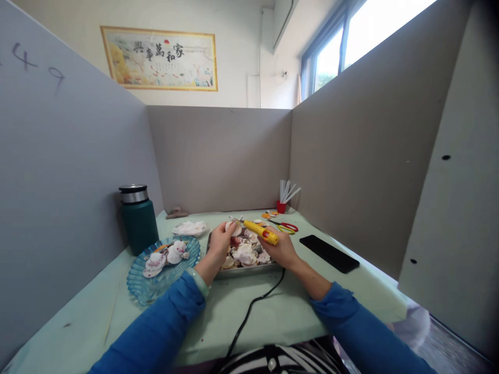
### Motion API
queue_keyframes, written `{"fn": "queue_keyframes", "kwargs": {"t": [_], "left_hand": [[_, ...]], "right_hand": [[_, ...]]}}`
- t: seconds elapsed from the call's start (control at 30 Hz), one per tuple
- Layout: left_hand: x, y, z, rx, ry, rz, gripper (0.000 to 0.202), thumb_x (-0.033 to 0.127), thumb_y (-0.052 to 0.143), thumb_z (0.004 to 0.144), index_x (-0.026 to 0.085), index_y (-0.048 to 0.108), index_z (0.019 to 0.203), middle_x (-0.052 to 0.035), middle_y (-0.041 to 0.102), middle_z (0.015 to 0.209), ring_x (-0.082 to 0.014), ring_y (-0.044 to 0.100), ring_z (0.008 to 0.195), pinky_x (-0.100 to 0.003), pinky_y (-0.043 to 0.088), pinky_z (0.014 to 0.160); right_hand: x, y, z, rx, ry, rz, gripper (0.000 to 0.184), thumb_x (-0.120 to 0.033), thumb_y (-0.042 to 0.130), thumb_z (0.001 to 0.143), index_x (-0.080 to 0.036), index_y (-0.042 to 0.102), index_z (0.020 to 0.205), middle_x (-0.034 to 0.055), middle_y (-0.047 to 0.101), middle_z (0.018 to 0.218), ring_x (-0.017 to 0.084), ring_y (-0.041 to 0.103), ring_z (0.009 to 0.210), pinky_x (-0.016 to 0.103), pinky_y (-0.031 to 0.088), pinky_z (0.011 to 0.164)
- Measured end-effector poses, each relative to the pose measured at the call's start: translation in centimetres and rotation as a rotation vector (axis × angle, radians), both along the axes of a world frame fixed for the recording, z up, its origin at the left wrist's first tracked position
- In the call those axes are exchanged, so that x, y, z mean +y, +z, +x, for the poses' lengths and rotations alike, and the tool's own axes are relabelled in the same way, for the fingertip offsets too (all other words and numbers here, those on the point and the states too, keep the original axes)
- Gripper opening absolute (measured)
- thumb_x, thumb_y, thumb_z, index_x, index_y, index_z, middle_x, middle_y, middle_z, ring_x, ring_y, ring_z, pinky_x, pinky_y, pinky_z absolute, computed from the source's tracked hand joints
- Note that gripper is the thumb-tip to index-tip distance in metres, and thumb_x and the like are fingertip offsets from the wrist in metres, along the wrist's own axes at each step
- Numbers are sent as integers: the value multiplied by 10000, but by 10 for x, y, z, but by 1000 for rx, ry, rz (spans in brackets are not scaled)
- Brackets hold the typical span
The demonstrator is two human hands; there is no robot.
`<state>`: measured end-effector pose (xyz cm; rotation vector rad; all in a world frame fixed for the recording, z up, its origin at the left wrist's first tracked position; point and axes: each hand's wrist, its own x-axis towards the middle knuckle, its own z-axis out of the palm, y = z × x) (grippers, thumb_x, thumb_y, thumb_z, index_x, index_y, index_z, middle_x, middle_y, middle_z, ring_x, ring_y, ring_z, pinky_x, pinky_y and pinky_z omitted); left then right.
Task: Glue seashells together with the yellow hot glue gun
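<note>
Over a metal tray heaped with seashells, my left hand pinches a pale seashell between thumb and fingers. My right hand is closed around a yellow corded glue gun, its nozzle end turned left toward that shell. Whether nozzle and shell touch is too small to tell. From below the right hand a black cord runs down over the table's front edge. Left of the tray, a blue fluted glass plate bears shell pieces joined together.
A teal flask stands behind the plate, near a white crumpled bundle. At the right lie red-and-yellow scissors and a black phone. A red cup holds white sticks. Grey partitions enclose the table.
</note>
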<state>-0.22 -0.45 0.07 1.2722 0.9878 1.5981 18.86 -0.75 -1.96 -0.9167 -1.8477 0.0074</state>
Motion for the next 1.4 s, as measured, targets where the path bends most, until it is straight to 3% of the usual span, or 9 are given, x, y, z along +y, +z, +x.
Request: {"fn": "queue_keyframes", "kwargs": {"t": [0.67,1.4], "left_hand": [[-1,2,0,-28,-9,10,409,499,742,635,152,590,791,50,541,569,-81,515,395,-197,399,398],[-4,1,3,127,-49,44,410,544,700,657,167,550,719,58,491,476,-88,488,368,-190,395,375]], "right_hand": [[2,-1,1,-8,-4,9,155,-335,545,830,-196,590,777,12,606,654,148,546,565,237,401,562],[1,0,0,8,3,32,154,-332,546,847,-201,571,770,9,600,632,147,530,544,236,393,546]]}}
